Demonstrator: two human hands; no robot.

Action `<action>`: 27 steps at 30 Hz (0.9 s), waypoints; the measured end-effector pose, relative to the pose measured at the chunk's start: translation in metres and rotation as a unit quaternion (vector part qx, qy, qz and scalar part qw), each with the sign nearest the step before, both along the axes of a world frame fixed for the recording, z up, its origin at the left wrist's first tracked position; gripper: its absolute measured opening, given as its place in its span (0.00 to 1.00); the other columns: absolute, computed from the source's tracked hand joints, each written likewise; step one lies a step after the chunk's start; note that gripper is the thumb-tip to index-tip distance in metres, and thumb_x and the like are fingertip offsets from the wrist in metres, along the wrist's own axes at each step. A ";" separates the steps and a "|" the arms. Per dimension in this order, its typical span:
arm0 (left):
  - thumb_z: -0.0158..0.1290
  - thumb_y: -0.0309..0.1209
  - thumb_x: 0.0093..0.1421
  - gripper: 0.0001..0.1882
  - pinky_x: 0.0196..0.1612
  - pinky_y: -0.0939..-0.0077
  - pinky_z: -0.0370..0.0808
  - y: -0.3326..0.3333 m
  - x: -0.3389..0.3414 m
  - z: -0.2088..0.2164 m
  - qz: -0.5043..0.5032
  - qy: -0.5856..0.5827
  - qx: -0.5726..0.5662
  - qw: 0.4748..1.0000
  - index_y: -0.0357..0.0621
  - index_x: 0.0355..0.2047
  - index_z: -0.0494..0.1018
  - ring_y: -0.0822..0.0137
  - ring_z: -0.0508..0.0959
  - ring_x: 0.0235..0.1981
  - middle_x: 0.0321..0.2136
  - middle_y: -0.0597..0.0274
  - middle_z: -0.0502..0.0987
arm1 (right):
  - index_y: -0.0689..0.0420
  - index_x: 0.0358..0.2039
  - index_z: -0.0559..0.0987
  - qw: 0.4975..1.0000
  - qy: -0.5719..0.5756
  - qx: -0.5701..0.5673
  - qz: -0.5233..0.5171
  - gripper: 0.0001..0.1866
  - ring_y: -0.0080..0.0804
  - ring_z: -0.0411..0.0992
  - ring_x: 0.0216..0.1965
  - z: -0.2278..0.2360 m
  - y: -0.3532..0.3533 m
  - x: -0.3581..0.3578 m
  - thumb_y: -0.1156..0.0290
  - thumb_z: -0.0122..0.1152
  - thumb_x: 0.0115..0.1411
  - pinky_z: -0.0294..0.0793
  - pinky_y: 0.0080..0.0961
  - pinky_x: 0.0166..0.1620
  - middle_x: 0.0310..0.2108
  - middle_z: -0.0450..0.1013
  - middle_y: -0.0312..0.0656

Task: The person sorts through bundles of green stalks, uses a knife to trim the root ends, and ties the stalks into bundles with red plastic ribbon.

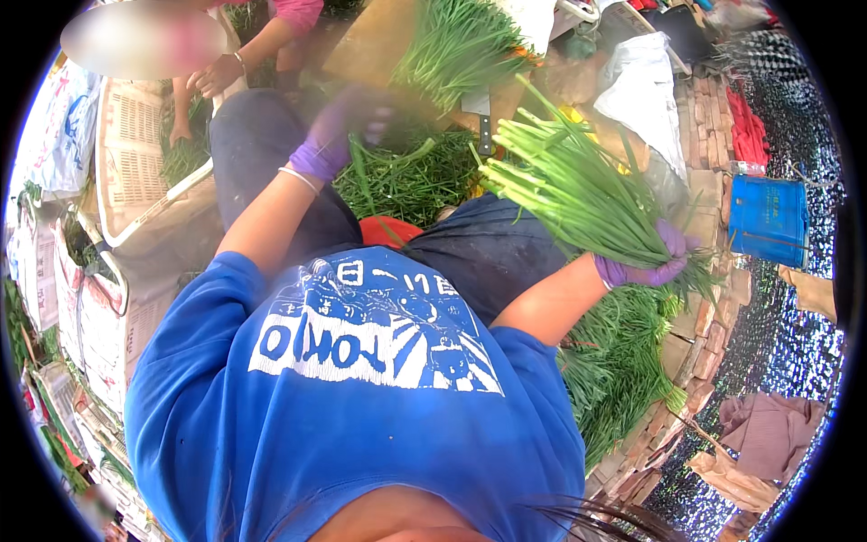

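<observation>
My right hand (655, 259), in a purple glove, is closed around a bunch of long green chives (569, 181). The pale cut-looking ends fan out toward the middle, and the leaf tips hang past my hand. My left hand (348, 135), also gloved in purple, is raised over my left knee. Its fingers are smeared by motion, and a green leaf (363, 181) hangs close beneath it. Loose green leaves (411, 176) lie heaped between my legs. Beyond them rests a knife (485, 134) with a black handle, beside another chive bunch (461, 50).
More chives (619, 370) are piled by my right side, along a brick edge (709, 334). A blue container (768, 217) stands farther right. To the left is a cream plastic basket (135, 154); behind it a co-worker's hand (217, 75) shows. A white bag (641, 90) lies far right.
</observation>
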State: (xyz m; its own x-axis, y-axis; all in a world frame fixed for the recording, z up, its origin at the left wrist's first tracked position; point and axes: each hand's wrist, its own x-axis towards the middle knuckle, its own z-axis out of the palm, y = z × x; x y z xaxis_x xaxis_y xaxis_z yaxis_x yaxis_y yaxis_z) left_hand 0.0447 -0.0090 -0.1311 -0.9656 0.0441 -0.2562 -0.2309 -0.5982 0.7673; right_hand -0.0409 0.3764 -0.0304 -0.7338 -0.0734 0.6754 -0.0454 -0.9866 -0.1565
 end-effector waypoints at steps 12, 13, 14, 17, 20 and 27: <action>0.52 0.22 0.50 0.22 0.47 0.70 0.69 0.090 -0.004 0.030 -0.144 0.010 0.194 0.970 0.35 0.47 0.64 0.64 0.73 0.42 0.41 0.54 0.72 | 0.50 0.45 0.68 0.991 -0.104 0.062 -0.064 0.17 0.19 0.54 0.24 -0.012 -0.061 0.015 0.70 0.48 0.52 0.58 0.22 0.35 0.21 0.53 0.26; 0.52 0.23 0.50 0.22 0.47 0.71 0.70 0.090 -0.003 0.030 -0.125 0.041 0.140 0.981 0.34 0.46 0.64 0.65 0.73 0.41 0.40 0.55 0.73 | 0.49 0.44 0.67 0.985 -0.134 0.071 -0.082 0.17 0.20 0.54 0.25 -0.014 -0.065 0.015 0.70 0.48 0.52 0.58 0.24 0.36 0.21 0.53 0.27; 0.52 0.24 0.50 0.22 0.46 0.73 0.70 0.088 -0.004 0.026 -0.108 0.064 0.057 0.990 0.34 0.47 0.64 0.66 0.74 0.40 0.40 0.56 0.73 | 0.49 0.44 0.67 0.985 -0.135 0.071 -0.082 0.17 0.20 0.54 0.25 -0.015 -0.067 0.016 0.70 0.48 0.52 0.58 0.24 0.36 0.21 0.53 0.27; 0.55 0.24 0.49 0.23 0.47 0.75 0.69 0.089 0.001 0.029 -0.135 0.070 0.055 0.987 0.38 0.47 0.65 0.68 0.72 0.42 0.41 0.59 0.73 | 0.49 0.45 0.66 0.990 -0.083 0.090 -0.071 0.18 0.20 0.54 0.25 -0.014 -0.078 0.022 0.71 0.49 0.51 0.58 0.25 0.36 0.22 0.53 0.28; 0.59 0.23 0.46 0.27 0.48 0.75 0.67 0.089 0.000 0.026 -0.132 0.128 -0.047 0.982 0.41 0.47 0.65 0.69 0.70 0.43 0.43 0.62 0.72 | 0.49 0.46 0.66 0.994 -0.026 0.106 -0.015 0.18 0.20 0.55 0.25 -0.014 -0.079 0.014 0.70 0.49 0.52 0.58 0.26 0.36 0.22 0.54 0.29; 0.47 0.34 0.50 0.15 0.42 0.69 0.70 0.070 0.004 0.008 0.120 0.361 -0.789 0.482 0.47 0.38 0.72 0.60 0.73 0.38 0.36 0.59 0.74 | 0.50 0.45 0.67 0.983 -0.114 0.119 -0.083 0.17 0.24 0.58 0.28 -0.022 -0.087 0.016 0.70 0.48 0.53 0.61 0.32 0.42 0.25 0.58 0.32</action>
State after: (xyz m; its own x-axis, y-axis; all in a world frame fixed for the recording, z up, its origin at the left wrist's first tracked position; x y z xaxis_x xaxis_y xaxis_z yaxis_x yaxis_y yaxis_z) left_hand 0.0485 0.0605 -0.1236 -0.7570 0.2091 0.6191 0.3674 0.9197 0.1386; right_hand -0.0250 0.2892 -0.0520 -0.8792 -0.0753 0.4704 -0.1402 -0.9029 -0.4064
